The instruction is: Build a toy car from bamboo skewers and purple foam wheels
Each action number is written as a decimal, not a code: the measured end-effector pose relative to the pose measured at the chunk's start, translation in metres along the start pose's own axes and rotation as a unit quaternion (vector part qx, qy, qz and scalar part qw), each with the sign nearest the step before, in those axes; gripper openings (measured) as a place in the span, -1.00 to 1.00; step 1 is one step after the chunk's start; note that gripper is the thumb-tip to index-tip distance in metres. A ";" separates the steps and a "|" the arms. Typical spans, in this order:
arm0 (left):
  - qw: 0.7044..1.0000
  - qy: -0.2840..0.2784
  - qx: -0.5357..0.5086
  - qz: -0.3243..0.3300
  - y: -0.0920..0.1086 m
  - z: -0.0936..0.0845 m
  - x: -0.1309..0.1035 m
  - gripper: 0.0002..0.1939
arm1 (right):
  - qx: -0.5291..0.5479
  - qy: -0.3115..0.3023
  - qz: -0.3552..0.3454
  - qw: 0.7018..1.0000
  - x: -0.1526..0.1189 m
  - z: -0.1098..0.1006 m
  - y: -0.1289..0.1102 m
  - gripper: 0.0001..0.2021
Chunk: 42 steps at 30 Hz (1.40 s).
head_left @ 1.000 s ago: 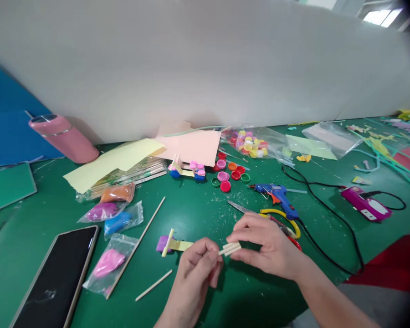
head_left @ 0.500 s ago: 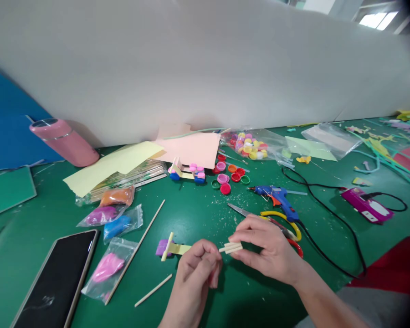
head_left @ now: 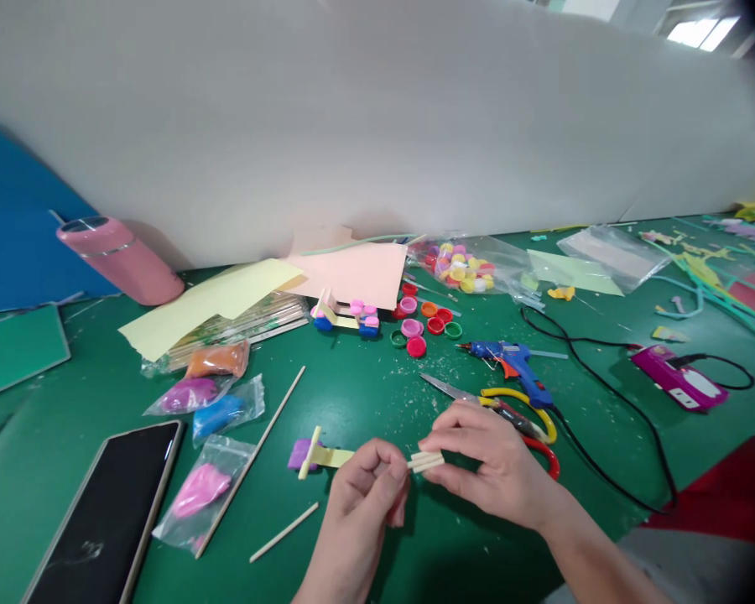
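Observation:
Several short wooden sticks (head_left: 426, 461) lie side by side in a small bundle between my hands. My right hand (head_left: 491, 466) pinches their right end between thumb and fingers. At the left end, the closed fingertips of my left hand (head_left: 371, 495) grip a stick that juts out of the bundle. Just beyond the left hand is a small piece with a purple block (head_left: 300, 454), a pale yellow strip (head_left: 332, 457) and a crossbar (head_left: 309, 453); the hand partly covers the strip. A loose short stick (head_left: 283, 533) rests on the green table left of that hand.
Scissors (head_left: 446, 388) and a blue glue gun (head_left: 509, 356) with a black cord lie beyond my right hand. Bottle caps (head_left: 416, 346) and a small model car (head_left: 346, 316) are farther back. On the left are clay bags (head_left: 205, 491), a long stick (head_left: 252, 461) and a phone (head_left: 104, 512).
The sticks between my fingers have come closer together and lie more evenly. My left fingertips have moved slightly nearer to the bundle. Other things stay in place, apart from a slight camera shift.

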<state>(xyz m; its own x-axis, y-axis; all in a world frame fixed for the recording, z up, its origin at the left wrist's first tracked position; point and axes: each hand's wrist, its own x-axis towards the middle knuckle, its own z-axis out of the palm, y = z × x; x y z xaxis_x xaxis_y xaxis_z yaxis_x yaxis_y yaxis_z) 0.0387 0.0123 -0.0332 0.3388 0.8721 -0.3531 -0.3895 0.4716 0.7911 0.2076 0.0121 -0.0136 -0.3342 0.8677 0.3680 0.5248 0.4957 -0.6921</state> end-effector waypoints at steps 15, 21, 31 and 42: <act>0.999 0.021 0.023 0.029 0.001 0.000 -0.001 -0.71 | 0.203 0.055 0.163 0.964 -0.010 0.011 -0.011 -0.94; 0.998 0.024 0.049 0.037 0.002 0.001 -0.003 -0.71 | 0.233 0.068 0.206 0.948 -0.010 0.016 -0.012 -0.90; 0.997 0.012 0.065 0.035 0.001 0.001 -0.004 -0.74 | 0.332 0.077 0.256 0.905 -0.007 0.018 -0.010 -0.84; 0.998 -0.011 0.066 0.022 0.002 0.000 -0.004 -0.73 | 0.338 0.108 0.248 0.901 -0.005 0.024 -0.011 -0.83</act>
<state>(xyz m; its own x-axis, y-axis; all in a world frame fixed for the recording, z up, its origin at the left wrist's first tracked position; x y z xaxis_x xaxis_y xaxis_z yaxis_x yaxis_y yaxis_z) 0.0372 0.0101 -0.0303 0.3435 0.8880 -0.3058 -0.2891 0.4098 0.8652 0.1841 0.0012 -0.0228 0.0083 0.9995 -0.0298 -0.0540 -0.0293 -0.9981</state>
